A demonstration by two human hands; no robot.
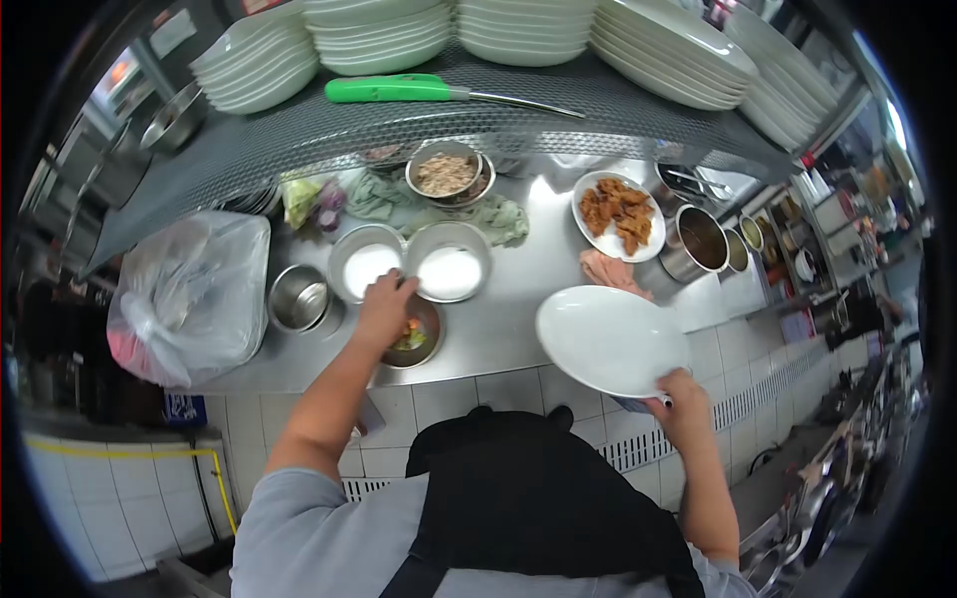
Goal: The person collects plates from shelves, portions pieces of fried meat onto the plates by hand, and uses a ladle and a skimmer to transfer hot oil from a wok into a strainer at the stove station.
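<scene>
My left hand [384, 311] reaches into a small metal bowl [424, 349] of mixed, colourful food at the counter's front edge, fingers closed over the contents. My right hand [678, 399] grips the near rim of a large empty white plate [608, 339], held tilted just above the counter edge. Behind the left hand stand two metal bowls of white powder [369, 264] [449, 269]. A white plate of fried brown pieces [618, 214] sits at the back right.
An empty steel cup [299, 299] and a clear plastic bag [189, 294] lie at the left. A bowl of minced ingredient [446, 171], green cloths [498, 219] and pots [698, 239] line the back. Stacked white plates [379, 40] and a green-handled knife [419, 90] rest on the shelf above.
</scene>
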